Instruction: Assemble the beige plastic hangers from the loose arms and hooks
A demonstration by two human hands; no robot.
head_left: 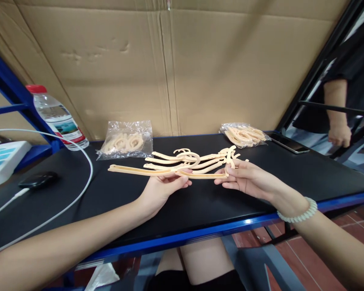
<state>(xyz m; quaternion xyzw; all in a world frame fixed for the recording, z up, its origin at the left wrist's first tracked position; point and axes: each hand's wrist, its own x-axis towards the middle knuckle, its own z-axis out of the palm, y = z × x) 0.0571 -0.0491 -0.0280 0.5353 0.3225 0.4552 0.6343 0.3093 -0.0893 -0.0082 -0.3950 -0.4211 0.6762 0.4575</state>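
A beige plastic clothes hanger is held level above the black table, its hook curving up and away at the middle. My left hand grips it at the centre, thumb pressed against the lower edge. At the hanger's right end, my right hand pinches a short curved beige piece touching the arm's tip; the fingers partly cover the join. Behind the held hanger lie several more beige hanger parts, arms and hooks overlapping on the table.
Clear plastic bags of beige parts stand at the back left and back right. A phone lies at right. A water bottle, white cable, black device and power strip occupy the left. Another person's arm shows beyond the frame.
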